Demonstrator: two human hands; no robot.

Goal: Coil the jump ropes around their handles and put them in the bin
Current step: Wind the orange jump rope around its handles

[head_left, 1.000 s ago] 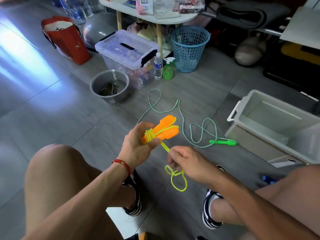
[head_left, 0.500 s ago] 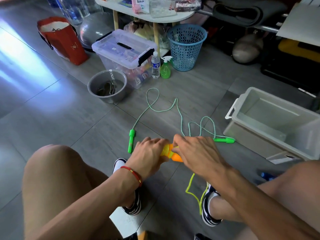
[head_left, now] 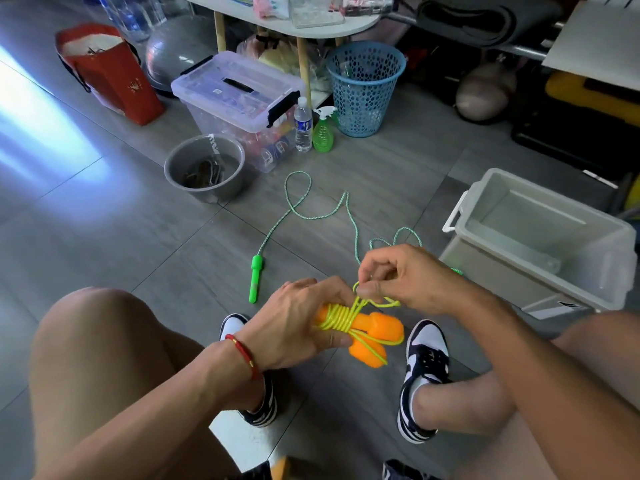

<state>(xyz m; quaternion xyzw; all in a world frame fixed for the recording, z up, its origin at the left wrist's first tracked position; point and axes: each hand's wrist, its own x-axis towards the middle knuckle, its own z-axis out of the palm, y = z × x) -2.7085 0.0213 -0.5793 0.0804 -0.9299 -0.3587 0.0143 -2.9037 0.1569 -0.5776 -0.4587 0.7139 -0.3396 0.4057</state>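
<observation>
While the left hand (head_left: 298,323) grips the orange handles (head_left: 374,336) and the right hand (head_left: 401,275) pinches the nearly coiled yellow rope (head_left: 341,315), the green rope (head_left: 313,211) lies loose mid-floor, the bin (head_left: 540,258) unfilled.

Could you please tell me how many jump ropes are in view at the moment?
2. The yellow rope with orange handles is held between both hands; the green-handled rope lies uncoiled on the grey floor beyond, its far handle hidden behind the right hand.

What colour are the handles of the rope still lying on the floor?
Bright green; the handle shows best in the head view, on a green-and-white rope.
</observation>
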